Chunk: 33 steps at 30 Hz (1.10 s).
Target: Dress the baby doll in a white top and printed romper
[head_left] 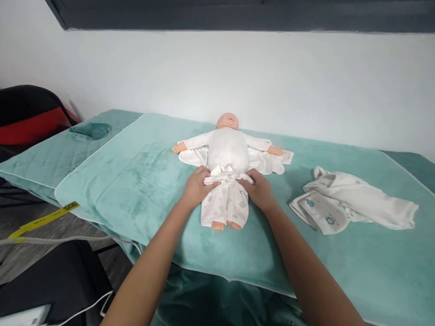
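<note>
A baby doll (227, 147) lies on its back on the green bed cover, head toward the wall and arms spread wide. White printed baby pants (224, 203) cover its legs, and its feet poke out at the cuffs. My left hand (199, 185) grips one side of the bunched waistband between thumb and fingers. On the opposite side, my right hand (258, 188) pinches the waistband in the same way. Around the doll's arms and trunk is a white top (265, 160), its panels spread out to both sides beneath it.
A crumpled white printed baby garment (353, 199) lies to the right on the green bed cover (136, 181). At left are a face-hole opening (91, 130), a yellow tag (44, 220) on a cable, and a black chair (50, 276). The white wall (217, 72) borders the far edge.
</note>
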Motion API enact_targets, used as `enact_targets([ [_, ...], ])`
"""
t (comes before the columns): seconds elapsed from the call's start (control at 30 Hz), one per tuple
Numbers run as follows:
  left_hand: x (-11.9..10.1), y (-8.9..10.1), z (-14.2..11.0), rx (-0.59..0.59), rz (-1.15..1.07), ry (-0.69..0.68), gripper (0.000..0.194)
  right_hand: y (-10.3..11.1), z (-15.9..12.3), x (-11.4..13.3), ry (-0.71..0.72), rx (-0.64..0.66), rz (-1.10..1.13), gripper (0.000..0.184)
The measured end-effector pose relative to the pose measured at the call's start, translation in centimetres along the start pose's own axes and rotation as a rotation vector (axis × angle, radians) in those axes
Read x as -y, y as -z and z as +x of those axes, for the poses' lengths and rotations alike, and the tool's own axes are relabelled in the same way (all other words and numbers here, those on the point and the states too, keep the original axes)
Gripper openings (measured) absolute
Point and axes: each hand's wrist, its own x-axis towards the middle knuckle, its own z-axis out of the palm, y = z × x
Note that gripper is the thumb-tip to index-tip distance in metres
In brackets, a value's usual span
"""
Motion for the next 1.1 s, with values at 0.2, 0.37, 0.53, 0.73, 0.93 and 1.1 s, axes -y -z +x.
enact_targets([
  [0.2,-1.2,0.1,-0.8,-0.008,-0.114,0.183,0.030,0.1,-0.2,0.1,-0.076,0.018,0.128,0.035],
  [0.37,-1.1,1.1,-1.8,0.134,-0.200,0.087,0.039,0.9,-2.5,0.2,-0.006,0.188,0.169,0.044],
  [0.53,-0.7,1.2,-3.7,0.160,-0.091,-0.052,0.043,1.2,-4.8,0.7,0.005,0.254,0.063,0.043],
  [0.73,-1.5,-0.6,-3.7,0.014,0.042,0.043,0.021,-0.1,-4.2,1.2,-0.028,0.016,-0.006,0.028],
  [0.93,-2.5,1.0,-4.6,0.075,-0.192,0.148,0.028,1.1,-5.4,1.6,-0.098,0.147,0.170,0.028],
  [1.1,-3.0,2.2,-8.7,0.314,-0.090,-0.098,0.090,2.4,-9.0,1.5,0.003,0.365,0.093,0.091],
])
